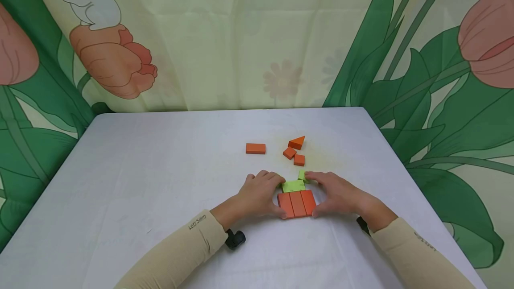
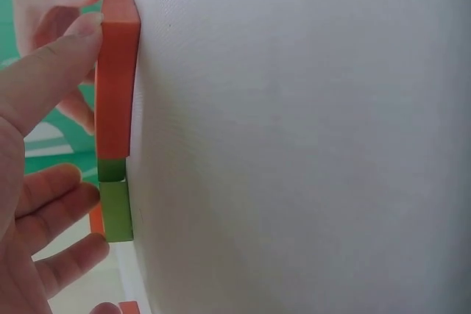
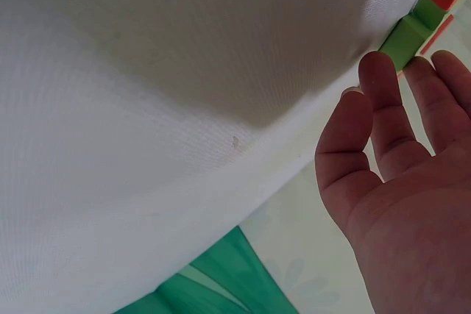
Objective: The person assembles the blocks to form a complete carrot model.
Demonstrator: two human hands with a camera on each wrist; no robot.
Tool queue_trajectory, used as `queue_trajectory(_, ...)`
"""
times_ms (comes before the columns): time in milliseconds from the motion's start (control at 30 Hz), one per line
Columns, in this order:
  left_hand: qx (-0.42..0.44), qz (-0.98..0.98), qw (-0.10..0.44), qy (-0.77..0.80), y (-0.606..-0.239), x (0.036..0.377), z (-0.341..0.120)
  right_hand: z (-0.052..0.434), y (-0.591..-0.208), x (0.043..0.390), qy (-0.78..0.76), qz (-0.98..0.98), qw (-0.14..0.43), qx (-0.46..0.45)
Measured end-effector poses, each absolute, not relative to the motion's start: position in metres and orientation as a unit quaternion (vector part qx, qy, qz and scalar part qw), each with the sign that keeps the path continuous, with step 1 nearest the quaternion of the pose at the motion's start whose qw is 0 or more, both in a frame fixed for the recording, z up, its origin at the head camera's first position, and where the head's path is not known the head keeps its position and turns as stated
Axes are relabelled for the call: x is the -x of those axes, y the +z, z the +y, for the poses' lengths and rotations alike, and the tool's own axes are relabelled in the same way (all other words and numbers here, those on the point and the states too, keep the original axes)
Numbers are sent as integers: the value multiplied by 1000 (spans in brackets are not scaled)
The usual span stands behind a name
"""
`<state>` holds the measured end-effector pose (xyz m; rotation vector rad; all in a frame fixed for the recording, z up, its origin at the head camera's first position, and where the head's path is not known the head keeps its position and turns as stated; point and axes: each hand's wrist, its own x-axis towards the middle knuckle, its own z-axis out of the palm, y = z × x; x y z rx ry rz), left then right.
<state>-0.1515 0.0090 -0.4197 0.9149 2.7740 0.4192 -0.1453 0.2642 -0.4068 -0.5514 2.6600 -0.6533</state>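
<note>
Three orange rectangular blocks [image 1: 297, 203] lie side by side on the white table [image 1: 160, 191]. A flat green block [image 1: 293, 186] lies against their far edge, with a small green block [image 1: 302, 175] just beyond it. My left hand [image 1: 261, 193] presses the left side of the orange row, thumb on the orange block [image 2: 118, 71] and fingers by the green block [image 2: 116, 211]. My right hand [image 1: 337, 193] rests against the right side, with straight fingers reaching the green block [image 3: 408, 34]. Neither hand lifts anything.
Beyond the hands lie loose orange pieces: a rectangle [image 1: 255, 148], a triangle [image 1: 297, 142] and two small cubes [image 1: 289, 152], [image 1: 299, 160]. A flower-print curtain [image 1: 257, 39] hangs behind the table. The table's right edge [image 1: 401, 164] runs close to the right forearm.
</note>
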Motion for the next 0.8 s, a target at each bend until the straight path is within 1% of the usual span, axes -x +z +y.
queue_trajectory(533, -299, 935, 111, 156, -418, 164, 7, 264, -408, 160, -234, 936, 167, 204)
queue_trajectory(800, -291, 936, 125, 155, -415, 175, 7, 262, -409, 170, -237, 937, 177, 186)
